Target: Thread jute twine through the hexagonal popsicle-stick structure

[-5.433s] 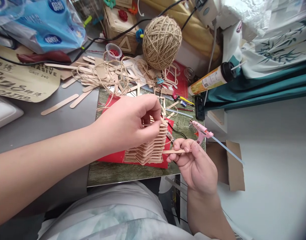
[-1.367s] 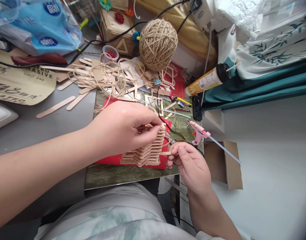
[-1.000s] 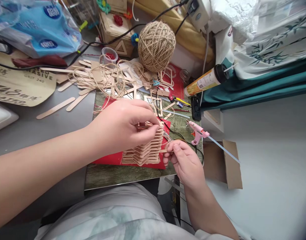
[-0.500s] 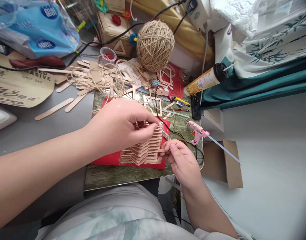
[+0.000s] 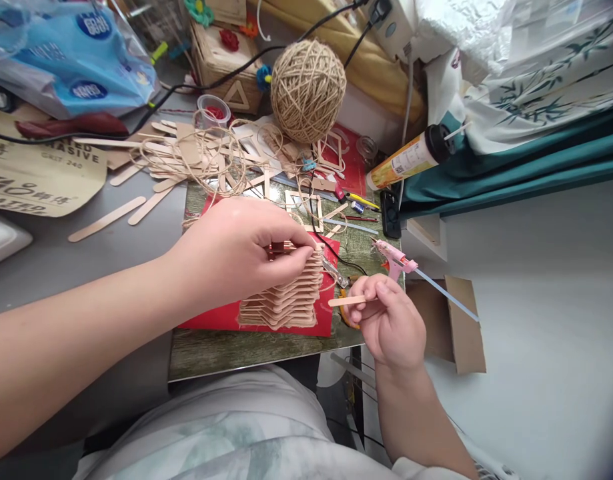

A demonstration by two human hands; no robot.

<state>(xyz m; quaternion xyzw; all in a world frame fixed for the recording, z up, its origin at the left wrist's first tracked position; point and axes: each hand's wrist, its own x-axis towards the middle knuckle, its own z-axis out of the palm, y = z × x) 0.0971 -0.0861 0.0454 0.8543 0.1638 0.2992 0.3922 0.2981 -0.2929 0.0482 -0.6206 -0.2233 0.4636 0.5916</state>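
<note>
A stacked structure of wooden craft sticks (image 5: 286,300) stands on a red sheet (image 5: 211,319) over a green board (image 5: 236,350). My left hand (image 5: 236,250) rests on the stack's top, fingers pinching its upper layer. My right hand (image 5: 389,323) is a little to the right of the stack and holds a short wooden stick (image 5: 343,301) that points left toward it without touching. A pink glue gun (image 5: 396,259) lies just behind my right hand.
Loose craft sticks (image 5: 136,210) and tangled twine (image 5: 206,157) lie at the back, with a big twine ball (image 5: 307,90). A glue tube (image 5: 411,157), small wooden box (image 5: 226,50), blue plastic bag (image 5: 76,60), sandpaper sheet (image 5: 36,177) and cardboard piece (image 5: 461,327) surround the board.
My right hand has pulled the short stick away from the stack's side, back to the right. My left hand stays on the stack's top.
</note>
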